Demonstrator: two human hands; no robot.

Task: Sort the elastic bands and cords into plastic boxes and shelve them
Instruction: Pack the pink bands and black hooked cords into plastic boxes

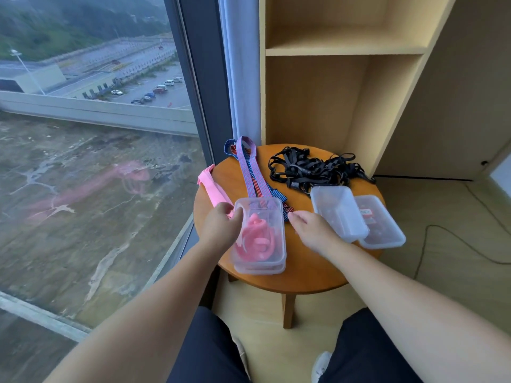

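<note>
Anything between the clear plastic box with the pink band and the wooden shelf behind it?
Only low items: striped blue-and-red elastic bands and a tangled pile of black cords lie on the round wooden table between the clear plastic box and the wooden shelf. A lifted box should clear them.

Four boxes (pixel 276 206) (two stacked) — two hands (pixel 221 226), one table (pixel 304 272).

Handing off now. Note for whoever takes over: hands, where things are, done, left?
Left hand holds the pink band at the front box rim; band partly coiled inside, its tail on the table. Right hand open beside that box.
Striped bands and black cords lie loose on the table; two clear boxes at right.
Done: nothing fully boxed.
Left: finish pink, sort the rest, shelve on the shelf unit.
</note>
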